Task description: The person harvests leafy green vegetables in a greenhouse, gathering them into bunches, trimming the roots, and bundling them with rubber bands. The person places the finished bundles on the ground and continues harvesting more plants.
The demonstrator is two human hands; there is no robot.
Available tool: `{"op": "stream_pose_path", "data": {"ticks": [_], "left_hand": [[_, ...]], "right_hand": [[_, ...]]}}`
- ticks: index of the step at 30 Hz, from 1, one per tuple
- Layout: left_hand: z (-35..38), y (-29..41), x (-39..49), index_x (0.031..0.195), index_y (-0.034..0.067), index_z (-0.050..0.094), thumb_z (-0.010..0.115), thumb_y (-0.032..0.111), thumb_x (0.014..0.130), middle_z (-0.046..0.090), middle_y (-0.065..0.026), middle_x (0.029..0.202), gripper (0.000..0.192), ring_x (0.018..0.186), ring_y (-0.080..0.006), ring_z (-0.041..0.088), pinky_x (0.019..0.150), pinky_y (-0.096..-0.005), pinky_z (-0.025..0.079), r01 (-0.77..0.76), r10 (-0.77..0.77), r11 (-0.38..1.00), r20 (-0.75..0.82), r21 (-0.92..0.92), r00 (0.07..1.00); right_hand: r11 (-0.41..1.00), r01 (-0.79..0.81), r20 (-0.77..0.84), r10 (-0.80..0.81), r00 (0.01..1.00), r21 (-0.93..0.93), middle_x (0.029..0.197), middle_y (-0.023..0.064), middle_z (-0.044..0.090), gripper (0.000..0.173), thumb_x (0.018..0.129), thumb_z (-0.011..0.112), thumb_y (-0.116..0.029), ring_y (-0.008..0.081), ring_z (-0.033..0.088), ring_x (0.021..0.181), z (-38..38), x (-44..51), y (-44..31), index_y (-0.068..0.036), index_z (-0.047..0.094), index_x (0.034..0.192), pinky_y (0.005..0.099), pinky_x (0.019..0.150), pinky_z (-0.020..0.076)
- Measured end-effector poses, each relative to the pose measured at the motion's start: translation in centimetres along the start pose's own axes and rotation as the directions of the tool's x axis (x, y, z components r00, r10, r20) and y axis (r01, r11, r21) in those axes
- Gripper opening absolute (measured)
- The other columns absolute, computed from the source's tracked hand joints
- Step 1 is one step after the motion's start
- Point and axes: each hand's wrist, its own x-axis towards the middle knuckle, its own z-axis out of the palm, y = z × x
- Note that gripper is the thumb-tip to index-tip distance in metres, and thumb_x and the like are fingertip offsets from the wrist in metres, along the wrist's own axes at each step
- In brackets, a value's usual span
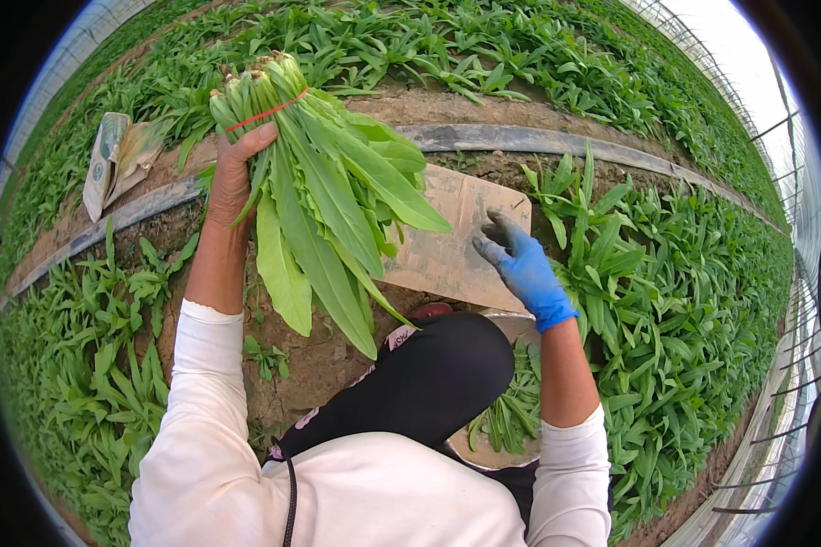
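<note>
My bare left hand [241, 161] grips a large bunch of long-leaved greens [335, 184] just below its cut stem ends. A red band [267, 111] wraps the stems, and the leaves hang down toward my knee. In a soiled blue glove, my right hand [516, 263] is held with its fingers apart and nothing in them. Behind that hand, a flat piece of cardboard [445, 253] lies on the soil. Beside my bent leg, loose cut leaves [510, 420] rest in a shallow pale container [466, 448], partly hidden by my knee and right forearm.
Leafy plants grow densely to the right [684, 328], at the left [75, 383] and across the far bed [451, 41]. A flat dark hose or strip [492, 139] crosses the soil ahead. A folded printed bag [113, 164] sits at left. Greenhouse film [759, 437] curves along the right.
</note>
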Motion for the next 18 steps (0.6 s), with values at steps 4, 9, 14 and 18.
{"op": "stream_pose_path", "data": {"ticks": [4,9,14,18], "left_hand": [[-7.7,1.3,-3.1,0.118,0.003,0.058,0.08,0.021,0.074,0.067,-0.0091,0.107,0.053,0.093,-0.0188,0.067,0.083,-0.0337,0.055,0.187,-0.074,0.894,-0.278,0.406,0.958],[-17.2,-7.4,-6.5,0.126,0.001,0.05,0.087,0.044,0.058,0.066,-0.0168,0.116,0.089,0.105,-0.0318,0.066,0.095,-0.042,0.049,0.615,-0.21,-0.072,-0.615,0.785,0.76],[-14.7,-14.7,-9.0,0.137,0.001,0.043,0.085,0.057,0.06,0.058,-0.0187,0.134,0.104,0.123,-0.0344,0.057,0.104,-0.0501,0.041,0.653,-0.359,-0.301,-0.717,0.695,0.597],[-15.7,-18.1,-9.2,0.139,0.002,0.045,0.077,0.059,0.073,0.055,-0.0173,0.139,0.093,0.126,-0.034,0.054,0.105,-0.0521,0.04,0.603,-0.444,-0.342,-0.69,0.721,0.572]], "right_hand": [[0.97,-0.219,-0.017,0.222,0.975,0.105,0.114,0.0127,0.069,0.038,0.099,0.058,-0.018,0.0194,0.064,0.107,-5.8,-9.9,7.0,0.004,0.057,0.13,0.0314,0.095,0.049],[0.86,-0.504,-0.12,0.511,0.851,0.086,0.106,0.0108,0.069,0.034,0.095,0.062,-0.014,0.0153,0.062,0.097,-11.2,-21.3,13.0,0.008,0.061,0.122,0.0287,0.09,0.0486],[0.776,-0.63,-0.159,0.619,0.769,-0.027,0.11,0.0136,0.069,0.037,0.096,0.061,-0.015,0.0173,0.063,0.099,-12.1,-24.1,14.0,0.01,0.06,0.123,0.0294,0.091,0.0487],[0.848,-0.528,-0.136,0.52,0.843,-0.033,0.115,0.0163,0.068,0.04,0.096,0.062,-0.019,0.0202,0.063,0.101,-11.0,-24.3,14.8,0.009,0.059,0.124,0.0317,0.091,0.0491]]}}
